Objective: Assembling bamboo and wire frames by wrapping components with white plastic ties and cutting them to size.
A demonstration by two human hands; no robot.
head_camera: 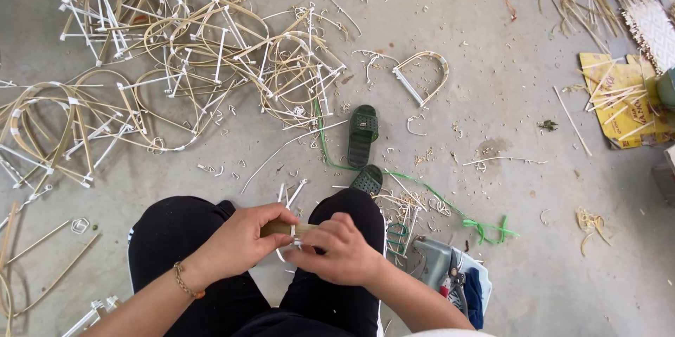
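- bamboo strip (pixel 281 227) sits over the lap, held between both hands just above the knees.
- left hand (pixel 242 242) wraps its grip around one end; right hand (pixel 337 249) pinches a white plastic tie (pixel 295 238) against the strip.
- strip looks light, thin and springy, likely to split if bent hard; best held close to the tie.
- finished bent frames (pixel 211 56) lie piled on the floor (pixel 492 84).

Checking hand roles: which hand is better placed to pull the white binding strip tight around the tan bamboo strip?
Right hand, probably: its fingertips pinch the white binding strip, while the left hand grips the tan bamboo strip.
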